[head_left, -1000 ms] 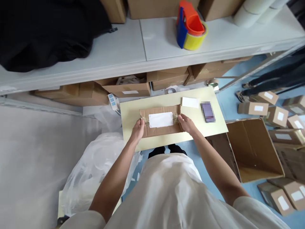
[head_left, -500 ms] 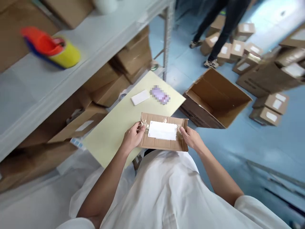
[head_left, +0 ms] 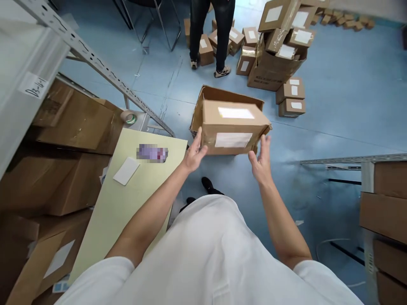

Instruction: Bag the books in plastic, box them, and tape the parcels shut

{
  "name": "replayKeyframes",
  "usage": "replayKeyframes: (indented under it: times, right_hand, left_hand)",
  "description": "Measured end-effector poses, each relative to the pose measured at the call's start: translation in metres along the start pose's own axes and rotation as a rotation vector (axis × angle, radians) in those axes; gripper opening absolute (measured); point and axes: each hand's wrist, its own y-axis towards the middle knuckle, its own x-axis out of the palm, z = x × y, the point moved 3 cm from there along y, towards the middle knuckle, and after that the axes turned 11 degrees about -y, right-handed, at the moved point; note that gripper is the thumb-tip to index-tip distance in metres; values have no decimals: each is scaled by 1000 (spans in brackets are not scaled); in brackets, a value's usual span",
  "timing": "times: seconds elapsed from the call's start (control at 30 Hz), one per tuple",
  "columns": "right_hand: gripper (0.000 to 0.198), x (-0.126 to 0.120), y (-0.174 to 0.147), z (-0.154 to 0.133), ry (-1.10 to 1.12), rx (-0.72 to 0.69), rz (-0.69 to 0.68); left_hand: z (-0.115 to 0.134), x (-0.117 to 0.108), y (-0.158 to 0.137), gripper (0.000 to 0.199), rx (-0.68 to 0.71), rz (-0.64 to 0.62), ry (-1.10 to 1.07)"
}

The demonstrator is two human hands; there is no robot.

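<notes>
A: Where is the brown cardboard box with the white labels (head_left: pixel 229 130)?
B: At the near side of the large, open-topped brown cardboard carton (head_left: pixel 197 115), overlapping its opening. One white label faces up and another faces the wearer. I can't tell whether the box rests on the carton or is held above it.

A: What is the left hand (head_left: pixel 194 156) doing?
B: It is open, thumb apart from the fingers, at the box's lower left corner. The fingertips reach the edge there, though whether they press on it is unclear.

A: And the right hand (head_left: pixel 262 163)?
B: Open as well, fingers pointing up and spread, by the lower right corner. It isn't closed around anything; contact with the cardboard can't be made out.

A: What stands to the left?
B: A pale yellow rectangular table (head_left: pixel 140 192). On it lie a flat white rectangular piece (head_left: pixel 126 171) and, just beside that, a purple oblong item (head_left: pixel 151 153) blurred by pixelation.

A: Anything beyond the carton?
B: A person in dark trousers (head_left: pixel 224 36) stands among small labelled cardboard boxes (head_left: pixel 206 51). To their right, more boxes are piled in a brown printed carton (head_left: pixel 270 72) on the blue floor (head_left: pixel 333 101).
</notes>
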Motion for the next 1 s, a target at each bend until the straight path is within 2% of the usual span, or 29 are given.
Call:
replayKeyframes:
  times: [0.07, 0.17, 0.27, 0.4, 0.57, 0.67, 0.77, 0.9, 1.0]
  right_hand:
    - [72, -1, -5, 1, -39, 28, 101]
    - [76, 6, -16, -1, -22, 0, 126]
    - [70, 19, -22, -2, 80, -61, 103]
    - [61, 35, -19, -10, 291, -103, 48]
    - [54, 54, -15, -50, 378, -180, -179]
    - [51, 69, -21, -91, 415, -342, -335]
    - [45, 87, -37, -137, 410, -561, -523]
    - [37, 109, -73, -202, 338, -951, -751]
    - [34, 122, -110, -249, 276, -1260, -863]
  left_hand:
    - [6, 0, 6, 87, 48, 84, 125]
    - [1, -8, -4, 99, -2, 110, 235]
    - [-16, -19, -32, 95, -75, 135, 199]
    - [-39, -32, -81, 81, -207, 314, -35]
    - [-48, -42, -144, 65, -370, 501, -139]
    - [-53, -46, -183, 57, -424, 602, -133]
    - [-58, -50, -231, 46, -479, 720, -125]
    - [-57, -47, -311, 42, -559, 961, -135]
    - [-51, -35, -379, 42, -629, 1172, -173]
